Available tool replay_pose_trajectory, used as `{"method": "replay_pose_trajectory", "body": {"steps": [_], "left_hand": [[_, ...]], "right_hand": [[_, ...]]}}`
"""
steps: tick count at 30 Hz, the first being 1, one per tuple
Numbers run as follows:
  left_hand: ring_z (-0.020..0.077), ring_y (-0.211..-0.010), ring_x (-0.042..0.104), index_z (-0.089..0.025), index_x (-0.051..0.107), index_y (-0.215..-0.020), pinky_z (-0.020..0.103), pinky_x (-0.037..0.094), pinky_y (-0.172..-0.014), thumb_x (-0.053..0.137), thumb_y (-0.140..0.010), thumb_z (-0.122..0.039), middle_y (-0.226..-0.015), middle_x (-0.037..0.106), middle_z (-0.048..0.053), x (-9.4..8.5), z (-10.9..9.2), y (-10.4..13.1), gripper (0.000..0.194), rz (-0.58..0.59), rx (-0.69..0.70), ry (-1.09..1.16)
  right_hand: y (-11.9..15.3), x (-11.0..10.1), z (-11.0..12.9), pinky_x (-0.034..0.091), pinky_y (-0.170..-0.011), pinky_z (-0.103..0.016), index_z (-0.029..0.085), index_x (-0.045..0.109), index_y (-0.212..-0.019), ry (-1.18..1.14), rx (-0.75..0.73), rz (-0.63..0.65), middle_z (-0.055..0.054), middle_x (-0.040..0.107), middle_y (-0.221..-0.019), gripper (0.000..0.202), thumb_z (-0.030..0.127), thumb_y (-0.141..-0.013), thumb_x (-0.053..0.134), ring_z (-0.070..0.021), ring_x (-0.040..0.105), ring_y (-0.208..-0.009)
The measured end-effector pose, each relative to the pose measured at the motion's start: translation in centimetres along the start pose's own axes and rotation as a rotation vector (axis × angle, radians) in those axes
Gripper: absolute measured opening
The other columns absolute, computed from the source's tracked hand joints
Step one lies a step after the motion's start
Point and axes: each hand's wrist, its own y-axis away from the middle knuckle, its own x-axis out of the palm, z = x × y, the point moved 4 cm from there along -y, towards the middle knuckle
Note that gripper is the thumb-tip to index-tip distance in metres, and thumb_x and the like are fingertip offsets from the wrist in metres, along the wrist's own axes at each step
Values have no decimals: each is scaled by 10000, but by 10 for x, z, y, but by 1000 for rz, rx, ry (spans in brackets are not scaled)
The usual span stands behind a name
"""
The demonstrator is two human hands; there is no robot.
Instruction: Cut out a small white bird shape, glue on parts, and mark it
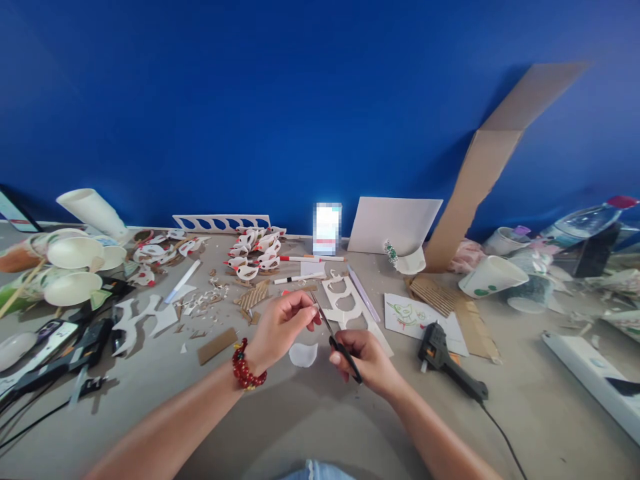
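My right hand (pixel 364 357) grips a pair of scissors (pixel 346 355) by the black handles, its blades pointing up and to the left. Close to the blade tips, my left hand (pixel 293 320) is closed in a pinch; whatever its fingertips hold is too small to make out. A red bead bracelet circles the left wrist. On the table between and below the hands lies a white paper piece (pixel 303 355) with rounded edges. Just beyond the hands rests a white cut-out sheet (pixel 345 300) with oval holes. Cardboard scraps (pixel 217 345) lie left of my left hand.
Several small white paper birds (pixel 255 253) are clustered at the back. A black glue gun (pixel 450 363) with a cord lies at the right, by a bird drawing (pixel 407 313). Paper cups (pixel 75 253) stand left, a plastic bottle (pixel 583 220) right. A blue wall rises behind.
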Motion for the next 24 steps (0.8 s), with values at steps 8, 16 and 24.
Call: {"method": "replay_pose_trajectory", "body": {"steps": [8,16,24], "left_hand": [[123,-680,578,-152,589,-754,238,456,-672,502,-876,-226,-747,629,18,1,0,1,168,18,-9,-2],[127,-676,582,-156,597,-760,239,463,-667,518,-869,-262,-753,639,23,2,1,0,171,16,-23,-6],[125,-673,584,-155,607,-771,236,463,-664,512,-875,-257,-765,652,27,1,0,1,174,17,-12,-27]], "right_hand": [[0,3,6,291,-400,-187,171,487,-590,-22,0,32,29,524,-470,542,674,-683,664,-70,420,-396],[-1,1,3,278,-397,-183,171,482,-583,-19,-13,34,29,522,-457,535,661,-692,666,-69,422,-392],[0,2,3,296,-395,-180,166,503,-607,-37,2,51,32,524,-469,551,690,-673,662,-74,452,-393]]}}
